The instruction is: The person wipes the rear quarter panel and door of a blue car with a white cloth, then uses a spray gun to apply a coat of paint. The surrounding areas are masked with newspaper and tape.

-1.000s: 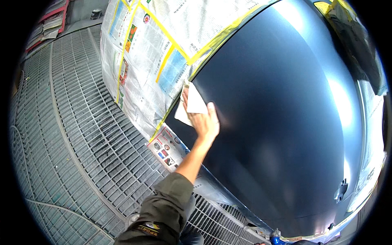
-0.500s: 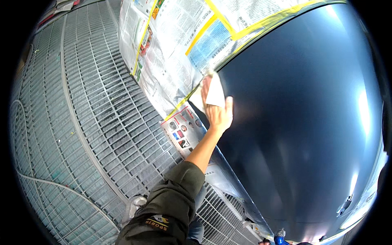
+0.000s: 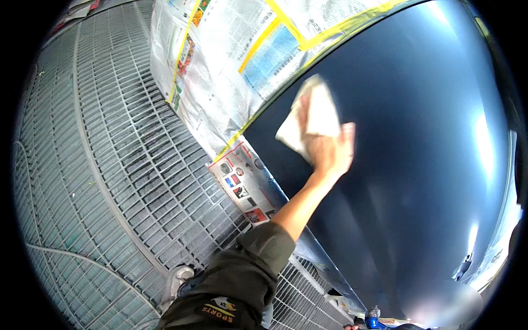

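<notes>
My left hand (image 3: 330, 151) lies over a dark blue-black car panel (image 3: 407, 154), with a cream cloth (image 3: 319, 113) held under and folded over its fingers. The thumb points away to the right. At the lower edge only a bit of my right hand (image 3: 352, 326) shows, its fingers beside a blue spray gun (image 3: 374, 318) with a silver head. Most of that hand and tool is cut off. Newspaper (image 3: 220, 82) fixed with yellow tape (image 3: 258, 44) borders the panel at its upper left.
Metal floor grating (image 3: 126, 137) spreads along the left, with a pale hose (image 3: 88, 258) across it. My shoe (image 3: 180, 275) stands on the grating. A printed masking sheet (image 3: 236, 179) hangs along the panel's left edge. A pale blurred patch (image 3: 445, 302) covers the lower right panel.
My left hand and the cloth have moved right, off the taped newspaper edge and further onto the panel. A pale blur has appeared at the lower right.
</notes>
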`<state>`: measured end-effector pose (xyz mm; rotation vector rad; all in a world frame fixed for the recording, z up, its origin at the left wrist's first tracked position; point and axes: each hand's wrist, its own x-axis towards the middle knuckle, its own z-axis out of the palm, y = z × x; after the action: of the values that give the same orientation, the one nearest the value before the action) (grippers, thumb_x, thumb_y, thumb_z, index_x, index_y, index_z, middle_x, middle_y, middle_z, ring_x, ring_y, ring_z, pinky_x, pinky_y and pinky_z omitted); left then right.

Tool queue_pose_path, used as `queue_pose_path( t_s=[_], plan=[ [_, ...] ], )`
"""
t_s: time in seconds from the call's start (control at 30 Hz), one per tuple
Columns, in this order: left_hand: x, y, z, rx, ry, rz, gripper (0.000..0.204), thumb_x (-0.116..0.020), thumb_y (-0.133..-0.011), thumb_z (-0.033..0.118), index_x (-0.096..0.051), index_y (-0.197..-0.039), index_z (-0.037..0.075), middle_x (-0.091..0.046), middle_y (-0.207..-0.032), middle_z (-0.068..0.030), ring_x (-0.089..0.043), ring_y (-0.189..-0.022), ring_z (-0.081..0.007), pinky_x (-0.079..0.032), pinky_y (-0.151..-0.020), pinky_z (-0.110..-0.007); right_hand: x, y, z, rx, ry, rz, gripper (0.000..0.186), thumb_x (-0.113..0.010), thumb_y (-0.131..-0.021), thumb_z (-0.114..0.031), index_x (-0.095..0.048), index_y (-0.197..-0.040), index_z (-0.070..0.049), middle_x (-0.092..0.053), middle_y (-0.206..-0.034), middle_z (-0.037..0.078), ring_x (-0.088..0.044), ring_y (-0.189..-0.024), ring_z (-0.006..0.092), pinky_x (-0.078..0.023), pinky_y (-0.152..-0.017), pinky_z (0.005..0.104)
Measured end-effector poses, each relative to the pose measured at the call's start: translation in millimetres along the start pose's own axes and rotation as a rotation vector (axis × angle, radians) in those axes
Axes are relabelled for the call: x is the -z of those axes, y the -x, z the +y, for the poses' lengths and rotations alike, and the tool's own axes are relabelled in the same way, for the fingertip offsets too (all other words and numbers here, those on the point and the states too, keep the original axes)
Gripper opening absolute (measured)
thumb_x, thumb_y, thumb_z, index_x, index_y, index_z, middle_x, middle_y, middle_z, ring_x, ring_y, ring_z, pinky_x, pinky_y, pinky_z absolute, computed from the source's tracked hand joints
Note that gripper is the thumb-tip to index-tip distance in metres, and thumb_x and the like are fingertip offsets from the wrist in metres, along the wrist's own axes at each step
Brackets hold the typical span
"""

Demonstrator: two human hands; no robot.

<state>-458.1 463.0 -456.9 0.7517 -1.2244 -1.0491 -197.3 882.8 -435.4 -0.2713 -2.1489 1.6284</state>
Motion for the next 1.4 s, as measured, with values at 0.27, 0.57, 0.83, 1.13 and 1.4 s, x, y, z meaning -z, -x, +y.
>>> queue_pose_path(
  t_s=[0.27,0.57,0.83,1.13,1.4],
  plan=[
    [6,1,-18,-0.501,0.158,-0.246,0.085,-0.069,-0.079,0.044,-0.034,-0.146,0.005,-0.028,-0.153,-0.0183,-0.026,-0.142,-0.0350,-0.017,-0.116,-0.051,-14,4,-1,-0.055,-0.011,0.013,0.038,-0.054,-0.095,-0.042,-0.059,-0.114,-0.009,-0.065,-0.103,0.005,-0.062,-0.083,0.0157,-0.048,-0.058,0.0282],
    [-14,43,31,-0.253,0.125,-0.114,0.080,-0.054,-0.089,0.043,-0.026,-0.146,-0.004,-0.024,-0.151,-0.0271,-0.022,-0.141,-0.0413,-0.014,-0.114,-0.052,-9,-6,22,-0.105,-0.079,-0.004,0.039,-0.055,-0.094,-0.043,-0.058,-0.114,-0.009,-0.065,-0.104,0.006,-0.061,-0.081,0.0165,-0.049,-0.060,0.0297],
    [-13,-51,68,-0.838,0.356,-0.365,0.068,-0.067,-0.079,0.026,-0.044,-0.140,0.006,-0.042,-0.147,-0.0144,-0.037,-0.138,-0.0303,-0.027,-0.116,-0.042,-17,6,7,-0.147,-0.153,-0.032,0.041,-0.056,-0.094,-0.044,-0.057,-0.114,-0.009,-0.064,-0.104,0.006,-0.060,-0.079,0.0173,-0.050,-0.061,0.0311],
    [-19,35,81,-0.617,0.239,-0.440,0.079,-0.060,-0.085,0.049,-0.030,-0.150,0.013,-0.023,-0.157,-0.0096,-0.022,-0.145,-0.0286,-0.012,-0.118,-0.046,-14,-3,16,-0.208,-0.284,-0.161,0.041,-0.054,-0.095,-0.046,-0.056,-0.114,-0.010,-0.063,-0.103,0.005,-0.057,-0.078,0.0167,-0.049,-0.065,0.0324],
    [-5,-85,76,-0.706,0.059,-0.186,0.062,-0.055,-0.089,0.028,-0.039,-0.141,0.000,-0.037,-0.147,-0.0212,-0.033,-0.138,-0.0364,-0.020,-0.114,-0.048,-8,15,8,-0.265,-0.255,-0.038,0.040,-0.046,-0.099,-0.043,-0.057,-0.116,-0.008,-0.062,-0.102,0.004,-0.055,-0.080,0.0145,-0.046,-0.070,0.0290]
  ],
)
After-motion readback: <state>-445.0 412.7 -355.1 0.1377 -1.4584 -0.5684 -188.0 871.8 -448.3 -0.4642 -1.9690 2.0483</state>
